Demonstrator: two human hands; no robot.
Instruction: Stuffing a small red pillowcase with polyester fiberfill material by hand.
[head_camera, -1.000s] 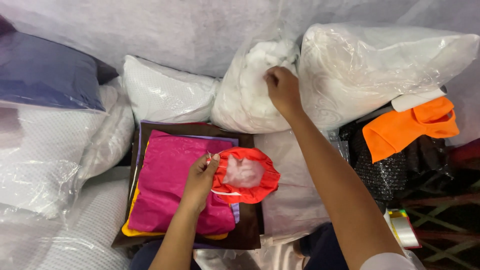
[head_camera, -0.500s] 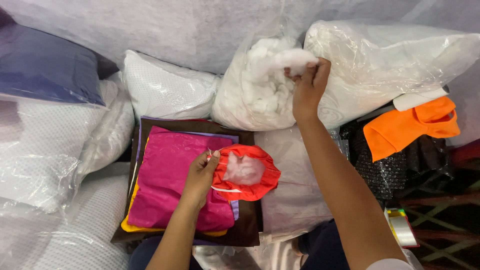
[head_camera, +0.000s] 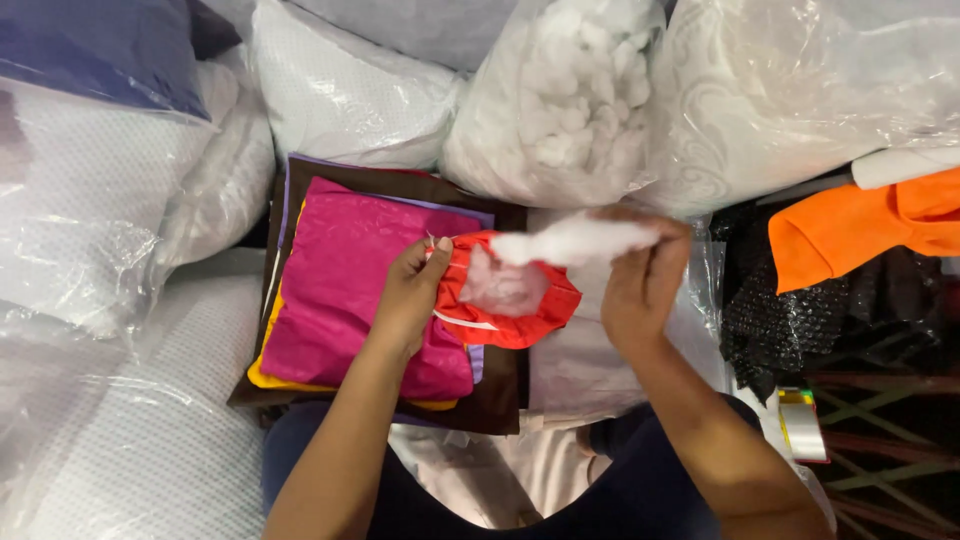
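Left hand (head_camera: 410, 295): closed on the rim of a small red fabric cover (head_camera: 505, 300), thumb and fingers pinching the edge so its mouth stays open. White stuffing already shows inside the opening.

Right hand (head_camera: 640, 285): closed on a long tuft of white fibre filling (head_camera: 575, 242), gripped at its right end; the free end reaches to the mouth of the red cover and appears to touch its upper rim, though the exact contact is hard to make out.

Red fabric cover: held just above the right-hand edge of a stack of folded fabrics (head_camera: 365, 285), magenta on top, with yellow, purple and dark brown layers showing at the edges beneath. What the stack rests on cannot be seen.

Step in hand, as judged: stuffing the cover, with one tuft at the point of entry. The next move seems to call for pushing the fibre down through the opening with the right fingers while the left keeps the rim spread.

Surroundings: clear plastic bag of loose white filling (head_camera: 560, 110) directly beyond the hands; a larger plastic-wrapped white pillow (head_camera: 800, 90) to its right; a white textured pillow (head_camera: 340, 95) to its left; a dark blue cushion in plastic (head_camera: 95, 50) at the far left corner of the view; orange cloth (head_camera: 860, 225) over black bubble wrap (head_camera: 780, 310) on the right.
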